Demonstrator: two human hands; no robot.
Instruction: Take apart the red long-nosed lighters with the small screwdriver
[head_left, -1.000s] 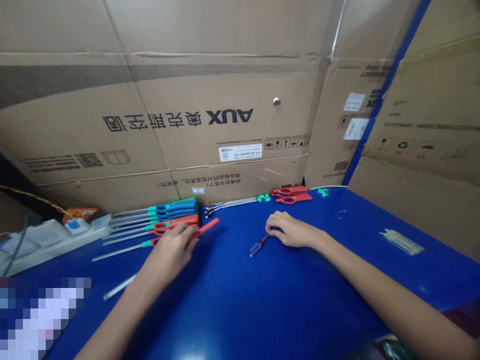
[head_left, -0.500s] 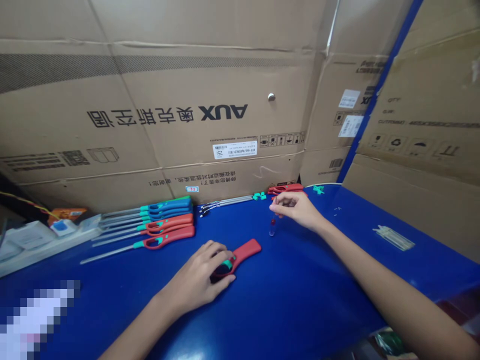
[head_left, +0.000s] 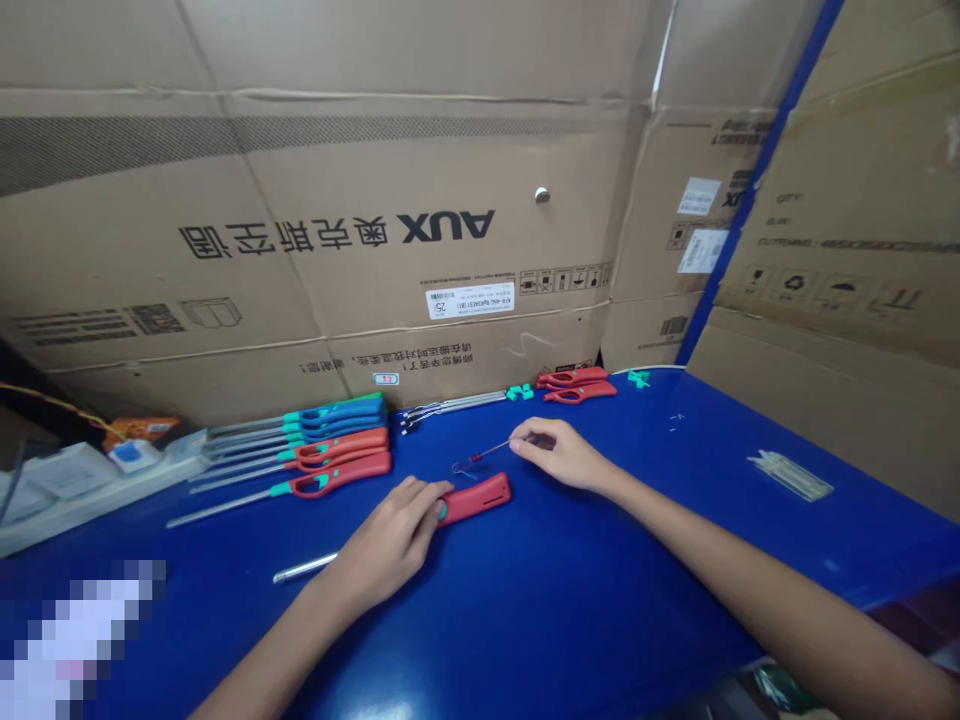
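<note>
Under my left hand [head_left: 390, 535], its fingers closed around the trigger part, a red utility lighter [head_left: 476, 501] lies on the blue table. Its silver tube shows past my wrist on the left. My right hand [head_left: 559, 452] pinches the thin metal shaft of a small tool [head_left: 489, 452], possibly a screwdriver. The tool's red and clear end points left, a little beyond the lighter's handle. Fine detail of that clear end is blurred.
At left lie several red and blue lighters [head_left: 341, 468] beside a white power strip [head_left: 90, 500]. Metal tubes [head_left: 461, 403], green pieces [head_left: 519, 392] and red lighter bodies [head_left: 577, 388] line the cardboard wall [head_left: 315, 150]. Thin pale sticks [head_left: 793, 475] lie at right.
My right hand has come left and nearer, and the tool has swung from upright to nearly level. The lighter has turned under my left hand, so its tube now shows.
</note>
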